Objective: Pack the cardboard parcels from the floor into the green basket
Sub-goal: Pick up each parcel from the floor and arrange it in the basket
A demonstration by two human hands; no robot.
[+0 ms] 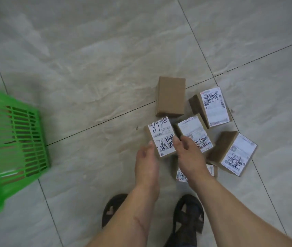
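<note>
Cardboard parcels (171, 97): six lying clustered on the tiled floor (88, 50), five showing labels. Left hand (146, 157) and right hand (188, 154), fingers relaxed, are flanking one labelled parcel (162, 136). Green basket (26, 139): one, sitting well apart.

Looking like parcel-handling room or storeroom, exact kind unclear. Showing glossy grey marble-look floor tiles (88, 50) spreading beyond hands; label-bearing courier parcels (214, 107) lying loose around right hand (189, 157); green plastic basket (26, 139) sitting far left of left hand (146, 163).
</note>
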